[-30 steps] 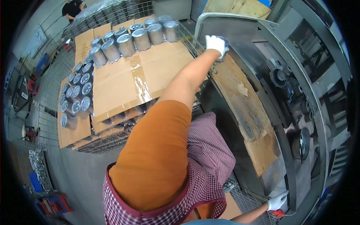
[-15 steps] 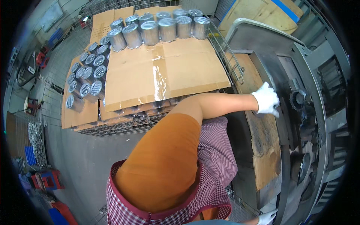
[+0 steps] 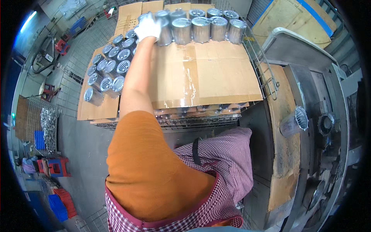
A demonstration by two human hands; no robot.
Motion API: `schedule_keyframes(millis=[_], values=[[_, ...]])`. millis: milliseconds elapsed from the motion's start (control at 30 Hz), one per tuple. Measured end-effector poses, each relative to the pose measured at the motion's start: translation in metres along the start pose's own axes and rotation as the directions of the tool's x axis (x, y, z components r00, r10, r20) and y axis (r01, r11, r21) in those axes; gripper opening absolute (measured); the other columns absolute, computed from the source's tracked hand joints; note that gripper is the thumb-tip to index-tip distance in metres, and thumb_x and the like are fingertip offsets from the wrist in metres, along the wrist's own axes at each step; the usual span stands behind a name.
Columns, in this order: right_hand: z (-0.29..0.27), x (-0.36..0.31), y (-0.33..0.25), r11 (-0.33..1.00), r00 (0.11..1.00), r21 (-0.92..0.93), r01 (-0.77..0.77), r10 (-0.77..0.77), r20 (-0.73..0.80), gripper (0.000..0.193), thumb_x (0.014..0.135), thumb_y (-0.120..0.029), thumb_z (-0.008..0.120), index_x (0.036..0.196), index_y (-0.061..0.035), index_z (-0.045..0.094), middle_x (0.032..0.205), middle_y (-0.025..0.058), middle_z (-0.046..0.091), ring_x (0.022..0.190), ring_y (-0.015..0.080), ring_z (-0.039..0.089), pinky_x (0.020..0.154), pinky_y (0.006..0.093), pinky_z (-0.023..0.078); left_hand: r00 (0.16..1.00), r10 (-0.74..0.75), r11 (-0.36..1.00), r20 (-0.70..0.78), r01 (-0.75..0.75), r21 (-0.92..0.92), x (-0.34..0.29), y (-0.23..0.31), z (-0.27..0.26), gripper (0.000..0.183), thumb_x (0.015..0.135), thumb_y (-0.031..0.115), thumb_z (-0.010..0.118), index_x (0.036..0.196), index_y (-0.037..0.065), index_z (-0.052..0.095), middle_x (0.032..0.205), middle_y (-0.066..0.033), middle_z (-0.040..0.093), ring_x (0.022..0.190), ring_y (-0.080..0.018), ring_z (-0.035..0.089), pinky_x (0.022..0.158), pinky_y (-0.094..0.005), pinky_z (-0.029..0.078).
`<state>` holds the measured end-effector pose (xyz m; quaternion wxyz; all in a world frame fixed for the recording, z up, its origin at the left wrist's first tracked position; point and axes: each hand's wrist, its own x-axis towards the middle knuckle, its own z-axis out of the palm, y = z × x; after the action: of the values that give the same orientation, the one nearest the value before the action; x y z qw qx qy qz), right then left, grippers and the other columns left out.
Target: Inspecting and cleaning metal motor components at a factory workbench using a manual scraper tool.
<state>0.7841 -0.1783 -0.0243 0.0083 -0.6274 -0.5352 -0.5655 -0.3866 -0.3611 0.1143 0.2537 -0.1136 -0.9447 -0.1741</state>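
Note:
My left hand [image 3: 148, 28], in a white glove, reaches forward to the left end of the rows of shiny metal cylinders [image 3: 181, 31]. Its fingers curl over a cylinder there, which the glove and forearm mostly hide. The cylinders stand upright, with slotted, grille-like tops, along the far part of a cardboard sheet [image 3: 216, 73]. A single metal cylinder [image 3: 292, 123] with a toothed rim rests tilted at the bench on the right, away from my hand. My right hand is out of view.
More upright cylinders [image 3: 110, 67] stand on lower cardboard to the left. A wire cage [image 3: 266, 73] surrounds the stack. At the right, a worn wooden board [image 3: 284, 166] runs beside a metal machine [image 3: 326, 123]. Red and blue stools [image 3: 58, 167] stand at the left.
My left hand has swung from the right-hand bench over to the cylinders at the far left. One cylinder now shows at the bench. My right hand has left the view.

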Motion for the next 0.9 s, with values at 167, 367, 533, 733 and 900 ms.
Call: schedule_keyframes(millis=[167,367,533,733,900], values=[[0.005,-0.001,0.008,0.968,0.979,0.185,-0.172,0.147,0.140,0.022,0.093,-0.027,0.058,0.078,-0.0129,0.067,0.071,0.0043,0.064,0.062,0.0209,0.057,0.054,0.0366,0.044,0.968,0.019,0.978,0.249,-0.070,0.199,-0.015,-0.036,-0.014,0.077,0.086,0.071,0.036,0.137,0.013,0.046,0.141,-0.0112,0.046,0.130,-0.0290,0.044,0.102,-0.0517,0.035],[-0.005,-0.001,0.011,0.855,0.950,0.415,-0.312,0.266,0.167,0.024,0.093,-0.029,0.059,0.078,-0.0118,0.068,0.071,0.0038,0.065,0.062,0.0213,0.057,0.054,0.0370,0.045,0.990,0.095,0.962,0.109,-0.119,0.246,-0.009,-0.032,-0.021,0.067,0.089,0.065,0.036,0.102,0.011,0.072,0.107,-0.0145,0.068,0.102,-0.0296,0.064,0.087,-0.0443,0.042],[-0.014,-0.003,0.018,0.823,0.940,0.455,-0.339,0.286,0.183,0.024,0.093,-0.030,0.060,0.080,-0.0110,0.068,0.072,0.0042,0.065,0.062,0.0219,0.057,0.054,0.0373,0.045,0.996,0.077,0.962,0.052,-0.087,0.260,0.000,-0.036,-0.029,0.063,0.093,0.059,0.032,0.106,0.009,0.068,0.108,-0.0159,0.067,0.102,-0.0327,0.063,0.088,-0.0445,0.044],[-0.005,0.020,-0.012,0.867,0.966,0.429,-0.255,0.203,0.162,0.024,0.092,-0.031,0.061,0.084,-0.0098,0.068,0.074,0.0056,0.066,0.065,0.0233,0.058,0.056,0.0378,0.046,0.928,0.015,0.947,0.372,-0.132,0.292,-0.013,-0.045,-0.012,0.058,0.078,0.057,0.053,0.104,0.008,0.070,0.110,-0.0154,0.067,0.100,-0.0305,0.065,0.082,-0.0412,0.051],[-0.005,0.039,-0.042,0.899,0.978,0.392,-0.197,0.150,0.146,0.025,0.092,-0.033,0.062,0.087,-0.0089,0.068,0.076,0.0069,0.066,0.067,0.0245,0.059,0.057,0.0383,0.047,0.926,0.238,0.915,0.292,-0.315,0.254,-0.059,-0.009,-0.029,0.040,0.085,0.044,0.054,0.091,0.010,0.074,0.093,-0.0135,0.071,0.086,-0.0309,0.068,0.073,-0.0418,0.053]])
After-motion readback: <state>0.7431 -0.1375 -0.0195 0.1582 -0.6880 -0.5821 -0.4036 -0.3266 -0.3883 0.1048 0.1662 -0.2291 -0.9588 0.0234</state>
